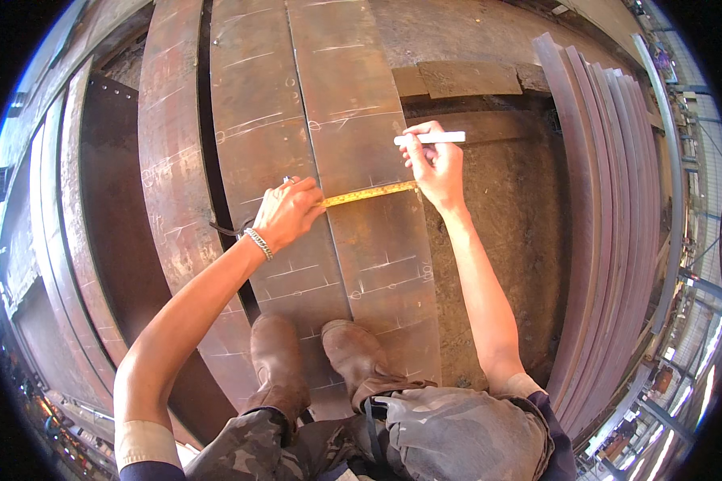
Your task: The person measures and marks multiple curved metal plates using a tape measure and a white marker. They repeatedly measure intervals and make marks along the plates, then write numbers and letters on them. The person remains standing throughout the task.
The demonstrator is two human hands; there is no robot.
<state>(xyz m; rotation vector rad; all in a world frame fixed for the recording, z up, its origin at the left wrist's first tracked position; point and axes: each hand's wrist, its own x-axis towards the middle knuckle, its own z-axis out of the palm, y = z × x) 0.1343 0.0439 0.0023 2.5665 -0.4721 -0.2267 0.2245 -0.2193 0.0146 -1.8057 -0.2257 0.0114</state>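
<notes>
My left hand point(287, 210) is closed round a tape measure, whose case is hidden under the palm. Its yellow blade point(369, 193) runs across a brown steel plate point(365, 160) and reaches the plate's right edge, by my right hand point(437, 168). Between the fingers of that hand is a white marking stick point(445, 137), held almost level above the edge; whether it is chalk or a marker I cannot tell. A dark strap point(226, 230) pokes out beside my left wrist. White marked lines and small circles cover the plate and the neighbouring plate point(253, 96).
My brown boots point(353, 353) stand on the plates near me. A narrow dark gap point(208, 144) separates the left plates. Stacked long steel strips point(594, 240) stand on the right, past a recessed brown floor point(497, 224). More long steel pieces point(76, 232) lie far left.
</notes>
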